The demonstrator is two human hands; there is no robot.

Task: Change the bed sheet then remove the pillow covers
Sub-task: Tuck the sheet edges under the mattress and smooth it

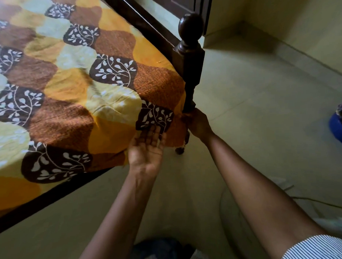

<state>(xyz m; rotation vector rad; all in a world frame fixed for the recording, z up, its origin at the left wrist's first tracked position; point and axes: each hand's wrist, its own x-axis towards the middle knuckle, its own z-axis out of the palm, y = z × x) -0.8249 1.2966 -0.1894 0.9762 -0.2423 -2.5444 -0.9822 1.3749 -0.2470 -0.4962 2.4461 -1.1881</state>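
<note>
The sheet (68,94), patterned in orange, brown, pale green and dark leaf patches, lies spread over the bed to the left of the post (191,57) and hangs over the edge at the corner below it. The post is dark turned wood with a round knob on top, standing at the bed's corner.

The right hand (198,122) is at the lower part of the post, seen from the back. Its fingers are curled tight round a bunched fold of the sheet, right against the wood. Whether they also touch the post I cannot tell.

The left hand (147,149) is just left of the post and lower, palm turned up and fingers straight and together. The fingertips lie against the hanging corner of the sheet, on a dark leaf patch. It holds nothing.

The dark rail (52,193) of the bed runs away from the post to the lower left, under the sheet's hem. Pale floor (262,106) spreads to the right of the post, with a blue tub (338,127) well to the right at the picture's edge. A thin cable (324,203) lies on the floor below that. A striped sleeve (315,248) covers the right upper arm, far below the post
</note>
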